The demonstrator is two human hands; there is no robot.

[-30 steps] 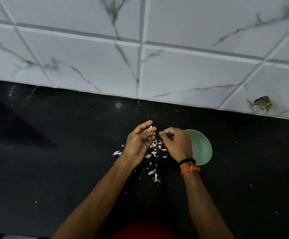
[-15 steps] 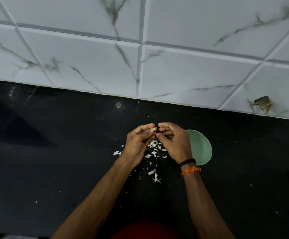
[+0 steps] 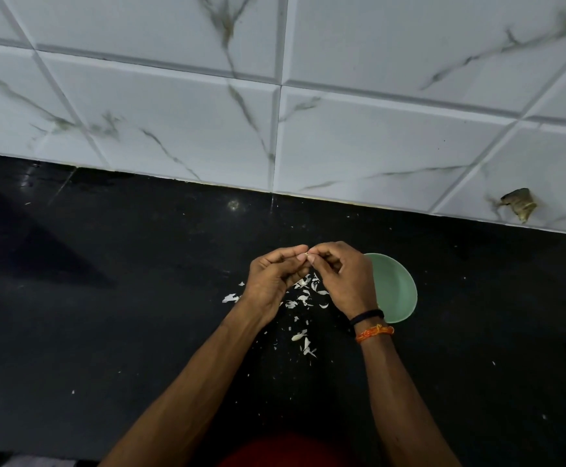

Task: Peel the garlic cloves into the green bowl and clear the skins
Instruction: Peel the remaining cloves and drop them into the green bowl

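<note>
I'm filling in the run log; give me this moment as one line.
step: peeling | left hand: pinches garlic clove | right hand: pinches same clove | skins: on counter | green bowl: beside right hand

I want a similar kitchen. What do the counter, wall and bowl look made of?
Counter: glossy black stone, probably granite; it mirrors light. Wall: glazed marble-look tiles with grey veins and grout lines. Bowl: matte pale green, plastic or ceramic; unclear.

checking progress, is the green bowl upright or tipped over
Upright: the green bowl sits on the black counter with its open mouth facing up. The right hand hides its left part, so contents cannot be told.
</note>
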